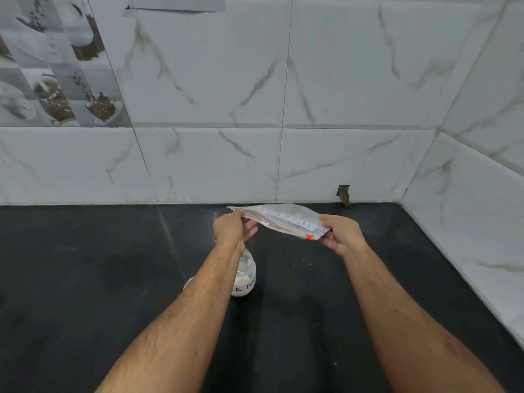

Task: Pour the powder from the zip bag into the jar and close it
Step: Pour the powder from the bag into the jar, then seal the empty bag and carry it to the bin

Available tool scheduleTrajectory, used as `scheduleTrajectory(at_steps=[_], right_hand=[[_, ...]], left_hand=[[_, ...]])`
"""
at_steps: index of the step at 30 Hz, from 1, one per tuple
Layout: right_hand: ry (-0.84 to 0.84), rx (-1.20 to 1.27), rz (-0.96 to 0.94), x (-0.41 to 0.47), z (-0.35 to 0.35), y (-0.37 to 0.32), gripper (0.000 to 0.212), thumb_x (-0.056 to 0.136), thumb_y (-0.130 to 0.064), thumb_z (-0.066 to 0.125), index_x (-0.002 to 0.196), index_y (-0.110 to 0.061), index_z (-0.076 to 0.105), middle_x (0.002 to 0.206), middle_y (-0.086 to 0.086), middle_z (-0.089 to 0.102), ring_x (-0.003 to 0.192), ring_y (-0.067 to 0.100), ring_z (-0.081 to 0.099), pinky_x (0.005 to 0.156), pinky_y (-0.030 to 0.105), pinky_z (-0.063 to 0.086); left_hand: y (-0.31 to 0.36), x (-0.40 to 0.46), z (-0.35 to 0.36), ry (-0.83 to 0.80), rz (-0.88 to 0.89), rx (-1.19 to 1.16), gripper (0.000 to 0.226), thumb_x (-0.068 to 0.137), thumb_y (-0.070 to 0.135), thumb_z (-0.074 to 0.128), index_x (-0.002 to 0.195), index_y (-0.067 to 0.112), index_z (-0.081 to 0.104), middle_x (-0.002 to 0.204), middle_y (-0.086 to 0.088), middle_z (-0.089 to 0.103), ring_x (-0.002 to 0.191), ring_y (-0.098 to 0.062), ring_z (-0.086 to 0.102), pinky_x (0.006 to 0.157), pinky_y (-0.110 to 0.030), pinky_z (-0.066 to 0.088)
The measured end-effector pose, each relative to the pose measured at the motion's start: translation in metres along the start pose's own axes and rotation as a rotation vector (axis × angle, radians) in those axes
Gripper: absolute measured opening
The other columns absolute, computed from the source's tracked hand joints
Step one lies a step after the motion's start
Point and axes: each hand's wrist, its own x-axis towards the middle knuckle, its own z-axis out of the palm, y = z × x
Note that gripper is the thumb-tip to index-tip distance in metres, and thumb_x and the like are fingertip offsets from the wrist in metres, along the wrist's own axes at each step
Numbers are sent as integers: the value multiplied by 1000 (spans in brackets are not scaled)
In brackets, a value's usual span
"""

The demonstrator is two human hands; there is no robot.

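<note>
Both hands hold a flat clear zip bag point(286, 218) with a handwritten label and an orange slider, stretched level above the counter. My left hand point(231, 228) pinches its left end, and my right hand point(341, 235) grips its right end near the slider. Below my left forearm stands a small glass jar point(246, 275) with white powder in its bottom and handwriting on its side. My arm hides the jar's left part. A pale round edge point(188, 282), possibly the lid, shows left of the arm.
The black stone counter point(85, 279) spreads wide to the left and towards me. White marbled wall tiles point(340, 95) rise behind it and along the right side. A small dark hole point(343, 194) sits in the tile at counter level.
</note>
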Motion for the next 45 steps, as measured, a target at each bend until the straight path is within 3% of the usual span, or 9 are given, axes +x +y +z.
scheduleTrajectory(at_steps=[7,11,19,23,26,31,35,39,45], right_hand=[[-15,62,85,2,-27,-12,9,94,2,62,101,2,67,91,19,72,68,21,71,47,27,57],[-96,149,204,2,-45,-23,10,95,3,56,90,2,65,57,11,70,44,13,68,46,28,60],[-214,56,335,6,-67,-41,17,93,0,51,91,3,67,51,4,61,41,7,56,48,27,60],[-300,-118,342,9,-77,-51,28,102,-24,53,103,-2,69,55,0,58,39,5,50,51,28,59],[-311,-333,268,5,-80,-61,53,99,-57,47,94,-9,70,56,1,56,40,7,48,52,26,56],[-256,-446,6,4,-90,-69,91,66,-100,16,84,-19,55,56,-5,34,44,8,25,41,21,26],[-157,-561,-246,10,-95,-67,76,84,-87,23,58,-24,57,60,-9,38,54,11,31,50,27,28],[-216,-460,-288,25,-100,-58,36,96,-46,62,98,-12,75,88,1,79,78,19,70,78,42,59],[-179,-118,-106,52,-108,-22,22,98,-16,63,116,-5,69,102,17,77,90,31,75,92,54,58]], left_hand=[[-6,-9,23,-164,-1,-64,18,99,14,51,103,5,65,96,-11,71,80,-24,74,75,-39,62],[-6,-8,28,-230,96,21,28,97,9,41,107,10,67,104,-9,74,90,-25,72,75,-34,58],[-7,4,38,-201,439,319,31,87,17,74,112,15,55,106,-1,64,92,-12,61,79,-26,47],[-4,4,56,-263,389,321,35,91,20,70,122,13,54,98,-4,71,85,-15,68,79,-32,54],[-5,3,67,-281,430,274,9,91,15,70,93,8,66,86,-14,66,77,-25,63,77,-43,54],[-10,-3,81,-212,416,267,16,93,16,67,80,9,61,78,-11,63,70,-21,59,65,-33,53],[-19,-7,84,-195,352,278,10,94,15,65,87,8,64,81,-11,71,67,-20,66,62,-32,57],[-34,-10,82,-253,257,281,9,94,14,67,88,8,64,84,-13,74,74,-28,69,76,-47,58],[-67,-11,69,-253,144,346,40,87,40,70,93,0,69,90,-17,75,79,-28,63,68,-41,52]])
